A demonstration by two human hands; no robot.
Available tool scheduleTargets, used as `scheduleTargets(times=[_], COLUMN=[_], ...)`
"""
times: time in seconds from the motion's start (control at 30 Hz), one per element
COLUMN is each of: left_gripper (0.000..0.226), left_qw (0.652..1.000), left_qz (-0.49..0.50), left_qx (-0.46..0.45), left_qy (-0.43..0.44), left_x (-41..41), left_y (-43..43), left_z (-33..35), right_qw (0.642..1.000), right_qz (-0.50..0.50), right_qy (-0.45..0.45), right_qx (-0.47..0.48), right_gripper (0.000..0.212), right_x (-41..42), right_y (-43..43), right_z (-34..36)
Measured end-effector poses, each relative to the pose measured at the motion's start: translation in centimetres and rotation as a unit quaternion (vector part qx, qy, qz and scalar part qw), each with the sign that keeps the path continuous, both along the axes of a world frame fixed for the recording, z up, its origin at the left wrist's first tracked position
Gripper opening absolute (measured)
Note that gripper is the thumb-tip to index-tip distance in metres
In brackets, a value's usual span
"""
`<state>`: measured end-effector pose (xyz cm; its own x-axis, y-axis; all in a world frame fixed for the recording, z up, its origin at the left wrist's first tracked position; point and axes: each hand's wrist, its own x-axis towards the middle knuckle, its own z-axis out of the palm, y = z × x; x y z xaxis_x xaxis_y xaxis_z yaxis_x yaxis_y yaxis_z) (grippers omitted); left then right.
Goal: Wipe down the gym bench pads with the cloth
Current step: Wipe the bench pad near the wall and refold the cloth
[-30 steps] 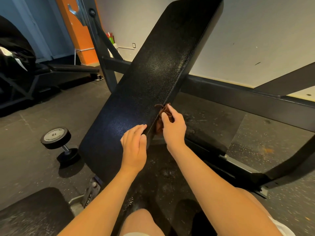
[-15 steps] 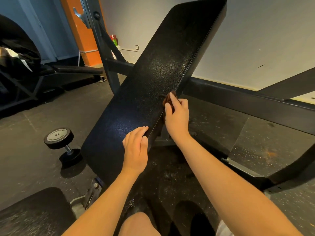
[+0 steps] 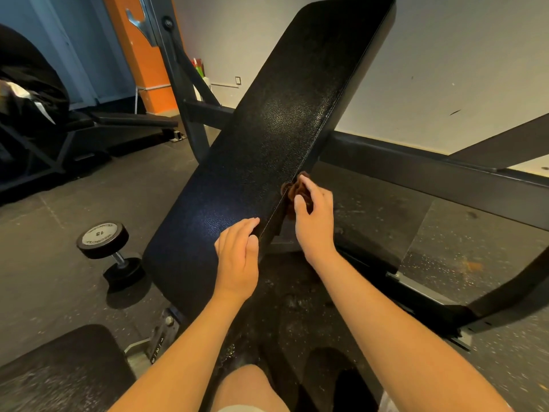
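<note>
The black inclined back pad of the gym bench slopes up and away from me. My right hand grips a bunched brown cloth against the pad's right side edge, about a third of the way up. My left hand rests flat on the pad's face near its lower right edge, fingers straight. The black seat pad shows at the bottom left. Most of the cloth is hidden behind my right hand.
A 15 dumbbell lies on the rubber floor to the left of the bench. Black frame bars run behind and to the right. Another bench and an orange post stand at the back left. My knee is below.
My right hand slid the cloth up the pad's right edge and has come back down a little. My left hand has stayed in place on the pad.
</note>
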<state>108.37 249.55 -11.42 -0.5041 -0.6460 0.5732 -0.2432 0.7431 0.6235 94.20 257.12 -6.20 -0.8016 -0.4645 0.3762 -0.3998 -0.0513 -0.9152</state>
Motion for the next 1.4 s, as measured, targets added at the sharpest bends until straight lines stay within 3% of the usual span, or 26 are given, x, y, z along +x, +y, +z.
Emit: scheduleTargets(times=[0.1, 0.33, 0.6, 0.77, 1.03, 1.2, 1.4], left_gripper=[0.048, 0.048, 0.043, 0.042, 0.040, 0.043, 0.044], left_qw=[1.000, 1.000, 1.000, 0.997, 0.980, 0.979, 0.982], left_qz=[-0.001, 0.002, 0.010, 0.074, 0.170, 0.174, 0.159], left_qx=[-0.011, -0.018, -0.014, 0.016, 0.087, 0.094, 0.099], left_qy=[-0.005, -0.009, -0.001, 0.029, -0.046, -0.038, -0.010], left_x=[0.0, -0.1, -0.1, 1.4, 4.9, 4.8, 4.8], left_y=[0.0, -0.3, 0.0, 1.2, 4.7, 5.0, 5.0], left_z=[0.0, -0.5, -0.1, -1.5, -4.3, -4.6, -4.8], right_qw=[1.000, 0.993, 0.998, 0.994, 0.971, 0.993, 0.980], right_qz=[-0.009, 0.079, 0.016, 0.080, 0.200, 0.095, 0.174], right_qy=[0.001, 0.062, 0.046, 0.062, 0.094, 0.050, 0.055], right_qx=[-0.004, 0.058, 0.047, 0.031, 0.088, 0.051, 0.077], right_gripper=[0.041, 0.036, 0.035, 0.035, 0.035, 0.037, 0.034], right_x=[0.8, 4.2, 2.2, 4.8, 4.8, 3.0, 9.2], right_y=[-1.0, 1.4, 0.0, 1.1, 2.7, 1.1, 2.3], right_z=[-0.6, -3.7, -1.3, -5.2, -5.6, -3.9, -9.0])
